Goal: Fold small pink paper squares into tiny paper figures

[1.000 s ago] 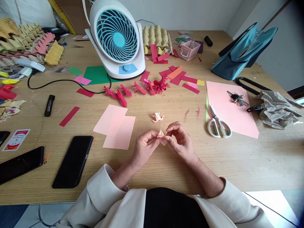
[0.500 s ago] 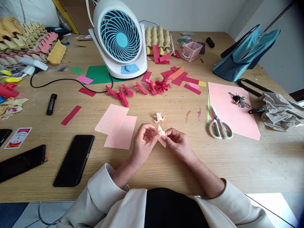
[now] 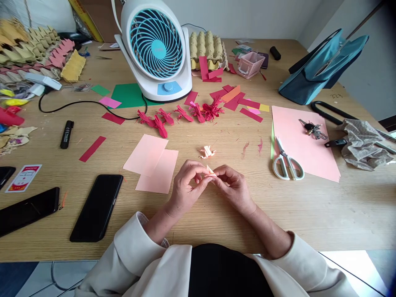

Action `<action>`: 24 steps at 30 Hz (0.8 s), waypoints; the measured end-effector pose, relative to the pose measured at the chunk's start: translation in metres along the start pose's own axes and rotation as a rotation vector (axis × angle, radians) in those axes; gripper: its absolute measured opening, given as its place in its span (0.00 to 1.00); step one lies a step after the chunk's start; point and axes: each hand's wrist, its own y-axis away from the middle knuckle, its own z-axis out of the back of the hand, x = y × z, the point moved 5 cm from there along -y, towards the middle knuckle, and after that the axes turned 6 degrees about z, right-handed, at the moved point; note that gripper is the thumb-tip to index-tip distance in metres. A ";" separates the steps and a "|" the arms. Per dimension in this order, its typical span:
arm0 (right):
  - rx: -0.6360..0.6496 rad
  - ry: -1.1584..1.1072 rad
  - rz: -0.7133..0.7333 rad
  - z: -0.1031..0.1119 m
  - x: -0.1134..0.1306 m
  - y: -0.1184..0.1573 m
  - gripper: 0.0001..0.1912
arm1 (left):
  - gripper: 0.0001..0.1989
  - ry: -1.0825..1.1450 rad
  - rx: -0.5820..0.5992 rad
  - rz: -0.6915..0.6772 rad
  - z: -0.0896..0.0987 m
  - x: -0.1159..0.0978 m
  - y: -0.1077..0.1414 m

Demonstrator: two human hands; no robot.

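Note:
Between my fingertips is a small folded piece of pale pink paper [image 3: 210,171], its pointed tip sticking up. My left hand [image 3: 189,181] pinches it from the left, and my right hand [image 3: 232,185] pinches its other side; the fingers hide much of it. Just beyond my hands, a finished-looking pale pink folded paper figure [image 3: 207,152] with several points lies on the table. Two flat pale pink paper sheets [image 3: 147,154] overlap to the left of my left hand.
Red folded paper figures [image 3: 161,125] lie in a row below the fan [image 3: 157,53]. White-handled scissors [image 3: 287,163] rest partly on a pink paper stack [image 3: 315,156] at right. A black phone [image 3: 96,208], a marker [image 3: 67,134] and a red strip [image 3: 93,149] are at left.
The lower part of the paper that hung below my fingers no longer shows; it appears folded up between them. Both hands stay pinched on it in nearly the same place.

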 end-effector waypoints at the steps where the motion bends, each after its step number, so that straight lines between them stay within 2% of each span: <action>1: 0.001 0.002 0.006 0.000 0.000 0.000 0.07 | 0.05 0.000 0.002 -0.013 0.000 -0.001 0.000; 5: 0.000 -0.010 0.008 0.000 0.000 0.000 0.06 | 0.05 0.009 -0.021 -0.022 0.001 -0.005 -0.001; 8: -0.001 -0.041 -0.021 0.000 -0.001 0.000 0.07 | 0.04 0.045 -0.023 0.020 0.001 -0.003 0.000; 14: -0.035 -0.152 -0.081 -0.003 0.000 -0.002 0.09 | 0.01 0.181 0.028 0.198 -0.002 0.007 0.002; 24: -0.017 -0.318 -0.264 -0.009 -0.004 -0.002 0.14 | 0.09 0.324 0.031 0.448 -0.005 0.013 0.002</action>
